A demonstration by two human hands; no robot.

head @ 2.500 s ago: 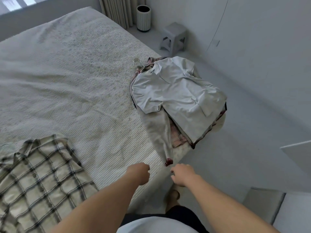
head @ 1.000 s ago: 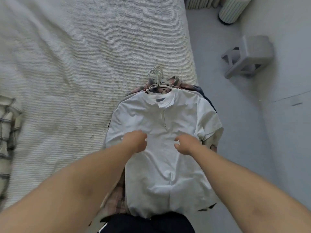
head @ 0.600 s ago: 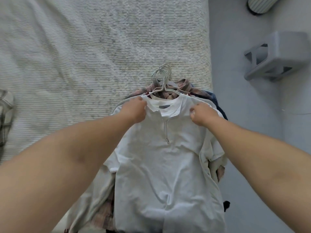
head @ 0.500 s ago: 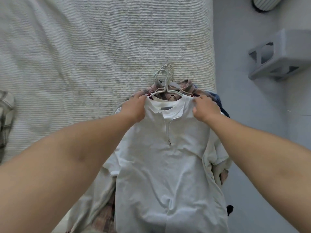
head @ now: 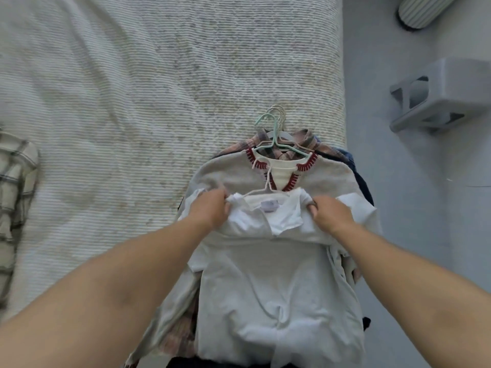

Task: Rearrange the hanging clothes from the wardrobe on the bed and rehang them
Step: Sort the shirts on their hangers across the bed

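A white zip-neck shirt point(head: 276, 288) lies on top of a pile of hung clothes at the bed's right edge. My left hand point(head: 210, 209) grips its left shoulder and my right hand point(head: 330, 212) grips its right shoulder, bunching the collar toward me. Its white hanger point(head: 261, 192) shows just above the collar. Under it lies a beige sweater point(head: 233, 172) with red-stitched neckline, and under that a pink plaid shirt point(head: 308, 140). Several hanger hooks point(head: 273, 120) stick out at the top of the pile.
The pile rests on a cream ribbed bedspread point(head: 132, 88). A checked shirt point(head: 16, 187) lies at the bed's left edge. On the grey floor to the right stand a grey stool point(head: 441, 94) and a ribbed bin point(head: 422, 9).
I stepped to the pile and took the white shirt by both shoulders. Since half a second ago both hands have pulled the shoulders toward me, uncovering the beige sweater's neckline.
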